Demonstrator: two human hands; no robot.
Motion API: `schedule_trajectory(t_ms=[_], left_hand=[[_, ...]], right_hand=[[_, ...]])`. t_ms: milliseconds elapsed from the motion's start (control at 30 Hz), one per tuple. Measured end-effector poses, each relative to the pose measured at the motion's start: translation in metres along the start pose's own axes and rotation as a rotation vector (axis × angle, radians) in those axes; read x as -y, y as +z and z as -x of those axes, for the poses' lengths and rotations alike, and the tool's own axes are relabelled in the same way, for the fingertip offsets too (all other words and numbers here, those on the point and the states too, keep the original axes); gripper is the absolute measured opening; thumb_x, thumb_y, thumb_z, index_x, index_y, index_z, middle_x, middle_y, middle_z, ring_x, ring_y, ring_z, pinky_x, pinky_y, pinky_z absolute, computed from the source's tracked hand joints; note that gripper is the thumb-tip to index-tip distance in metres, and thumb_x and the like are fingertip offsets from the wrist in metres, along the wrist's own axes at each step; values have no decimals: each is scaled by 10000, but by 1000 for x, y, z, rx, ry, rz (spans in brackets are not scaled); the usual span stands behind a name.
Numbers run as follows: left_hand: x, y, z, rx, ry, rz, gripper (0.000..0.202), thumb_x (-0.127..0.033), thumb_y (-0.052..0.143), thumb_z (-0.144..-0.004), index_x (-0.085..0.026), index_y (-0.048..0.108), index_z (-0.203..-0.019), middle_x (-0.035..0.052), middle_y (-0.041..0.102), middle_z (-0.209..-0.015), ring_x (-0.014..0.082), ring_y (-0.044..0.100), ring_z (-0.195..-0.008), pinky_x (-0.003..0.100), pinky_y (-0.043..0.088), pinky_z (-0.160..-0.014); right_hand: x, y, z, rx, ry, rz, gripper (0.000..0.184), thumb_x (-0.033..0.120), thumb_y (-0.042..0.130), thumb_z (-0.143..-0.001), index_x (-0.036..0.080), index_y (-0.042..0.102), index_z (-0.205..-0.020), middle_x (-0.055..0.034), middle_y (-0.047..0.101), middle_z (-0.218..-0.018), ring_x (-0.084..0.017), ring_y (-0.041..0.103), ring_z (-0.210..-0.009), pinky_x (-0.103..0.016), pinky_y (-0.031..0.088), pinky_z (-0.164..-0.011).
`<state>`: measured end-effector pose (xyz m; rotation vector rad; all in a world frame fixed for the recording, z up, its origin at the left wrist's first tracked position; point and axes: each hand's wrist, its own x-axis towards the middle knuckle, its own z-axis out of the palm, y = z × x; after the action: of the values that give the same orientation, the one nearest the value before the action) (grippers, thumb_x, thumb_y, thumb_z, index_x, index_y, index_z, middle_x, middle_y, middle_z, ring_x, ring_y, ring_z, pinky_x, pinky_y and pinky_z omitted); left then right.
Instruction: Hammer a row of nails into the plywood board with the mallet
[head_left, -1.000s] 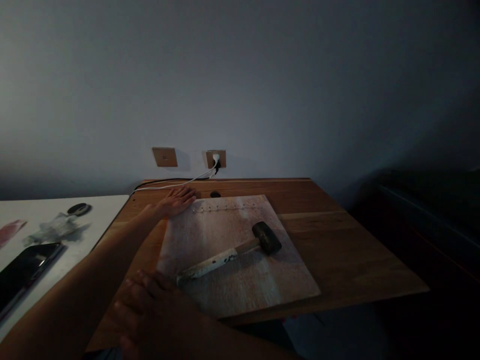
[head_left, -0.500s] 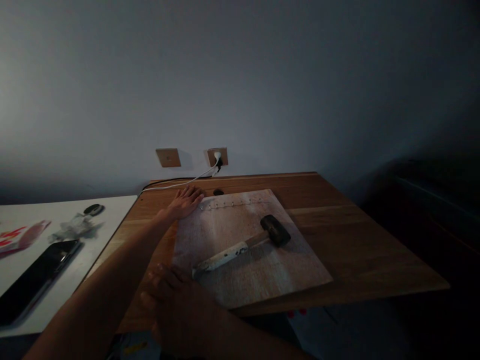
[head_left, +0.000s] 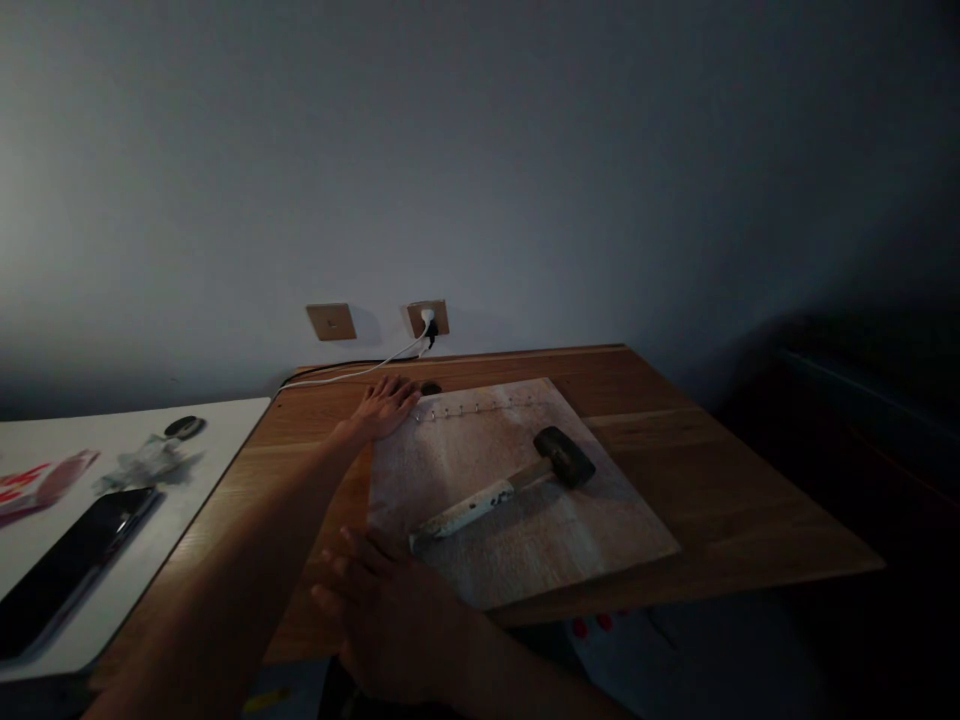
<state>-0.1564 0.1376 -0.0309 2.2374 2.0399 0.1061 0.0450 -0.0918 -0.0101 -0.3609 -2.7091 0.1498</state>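
Observation:
A flat, brownish, weathered board (head_left: 480,550) rests on the wooden table, with several nails (head_left: 461,411) standing in a row near its far edge. Across it lies a mallet (head_left: 472,505) with a black head and a worn, white-painted handle; neither hand holds it. At the board's far left corner, my left hand (head_left: 386,408) is flat with fingers spread, touching the edge. My right hand (head_left: 397,610) is at the near left side of the board, close to the mallet's handle end. Its fingers are apart and bent a little, and its palm is hidden.
To the left, a white table (head_left: 172,520) carries a phone (head_left: 67,565), crumpled clear plastic (head_left: 150,462), a dark round object (head_left: 184,427) and a red-and-white packet (head_left: 45,485). Cables (head_left: 352,375) run along the back to a wall socket (head_left: 427,318).
The board, with the mallet and nails on it, has slid right across the wooden table. Both hands have moved right along with it. The camera view has shifted slightly.

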Motion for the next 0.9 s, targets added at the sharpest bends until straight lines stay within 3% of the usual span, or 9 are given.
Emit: schedule_trajectory(t_ms=[300,633,900], left_hand=[[-25,3,-12,-21,68,33,660,-651,178,-1052,-358,389,-1604,64,221,-1731,354,141,-1602,636,149,-1249],[-62,8,-25,4,36,38,727,-647,152,-1047,-261,349,-1630,112,208,-1728,364,133,-1601,636,111,-1255],[-93,11,-36,-19,71,30,667,-623,186,-1055,-300,416,-1592,98,289,-1706,373,200,-1583,640,149,-1243]], right_hand=[[-12,-3,17,23,20,6,450,367,428,-1063,137,550,-1430,-108,500,-1563,-283,336,-1528,-428,259,-1264],[-29,-20,46,44,40,-15,470,345,468,-1053,128,537,-1465,-135,471,-1599,-238,253,-1570,-421,255,-1271],[-40,-41,70,112,72,-11,507,350,424,-1085,145,460,-1548,-132,412,-1643,-219,220,-1588,-410,250,-1282]])
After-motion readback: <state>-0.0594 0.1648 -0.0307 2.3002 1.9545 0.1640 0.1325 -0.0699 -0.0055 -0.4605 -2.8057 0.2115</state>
